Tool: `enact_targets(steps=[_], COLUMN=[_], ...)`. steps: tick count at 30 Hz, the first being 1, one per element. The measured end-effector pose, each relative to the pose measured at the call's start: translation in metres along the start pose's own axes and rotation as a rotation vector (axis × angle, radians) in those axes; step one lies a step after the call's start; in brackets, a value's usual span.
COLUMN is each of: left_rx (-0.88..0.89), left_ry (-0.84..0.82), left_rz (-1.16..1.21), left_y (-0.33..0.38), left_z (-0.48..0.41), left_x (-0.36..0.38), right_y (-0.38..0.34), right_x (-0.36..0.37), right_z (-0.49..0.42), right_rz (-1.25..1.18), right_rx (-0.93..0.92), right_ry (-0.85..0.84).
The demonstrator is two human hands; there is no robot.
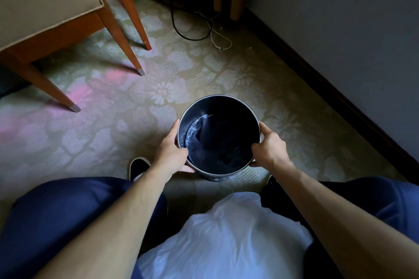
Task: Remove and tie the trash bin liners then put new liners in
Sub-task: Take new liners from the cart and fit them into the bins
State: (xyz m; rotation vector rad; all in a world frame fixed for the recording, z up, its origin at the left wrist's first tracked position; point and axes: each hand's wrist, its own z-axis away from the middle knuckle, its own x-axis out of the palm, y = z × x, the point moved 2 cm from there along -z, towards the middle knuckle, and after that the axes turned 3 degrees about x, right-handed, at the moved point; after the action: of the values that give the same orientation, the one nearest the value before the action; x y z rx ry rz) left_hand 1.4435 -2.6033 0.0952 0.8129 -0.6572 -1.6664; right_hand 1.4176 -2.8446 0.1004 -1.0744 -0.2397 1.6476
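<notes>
- The person crouches on the carpet (140,106) with the bin (218,97) upright just ahead of their knees, its open mouth facing straight up.
- The left hand (174,150) grips the rim at about 8 o'clock, thumb hooked over the edge and fingers down the outer wall.
- The right hand (269,146) grips the rim at about 4 o'clock, fingers curled over the edge. I cannot tell whether either hand also pinches plastic.
- A liner (194,130) lies inside the bin. It is dark, with a crinkled shiny edge against the inner wall at 9 o'clock, and it sits below the rim, not folded over it anywhere I can see.
- That edge is nearest the left thumb, so I'd judge the left hand best placed to draw it up. The right hand would have to reach down into the bin for its side.
- The bin's long axis is vertical, so the liner mouth must come up and outward all round the rim.
- A white bag (226,240) rests between the knees at 6 o'clock from the bin, well apart from it. It is likely the old liner, though no knot shows.
- A chair (45,7) stands at 10 o'clock and cables (192,35) trail at 12 o'clock, all clear of the work.
</notes>
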Motion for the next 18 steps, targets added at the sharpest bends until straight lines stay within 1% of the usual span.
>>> enact_targets(steps=[3, 7, 10, 18], left_rx=[-0.017, 0.003, -0.07, -0.127], left_ry=[-0.003, 0.045, 0.027, -0.021], left_rz=[-0.016, -0.084, 0.002, 0.031], left_y=[-0.013, -0.032, -0.045, -0.072], left_z=[-0.013, -0.035, -0.045, -0.072], left_x=[0.006, 0.012, 0.018, 0.022], right_y=[0.011, 0.023, 0.031, 0.049], right_x=[0.01, 0.023, 0.033, 0.048], right_z=[-0.013, -0.031, -0.044, -0.067], right_rz=[0.018, 0.045, 0.06, 0.029], right_rx=[0.055, 0.125, 0.157, 0.194], right_ry=[-0.001, -0.01, -0.036, -0.093])
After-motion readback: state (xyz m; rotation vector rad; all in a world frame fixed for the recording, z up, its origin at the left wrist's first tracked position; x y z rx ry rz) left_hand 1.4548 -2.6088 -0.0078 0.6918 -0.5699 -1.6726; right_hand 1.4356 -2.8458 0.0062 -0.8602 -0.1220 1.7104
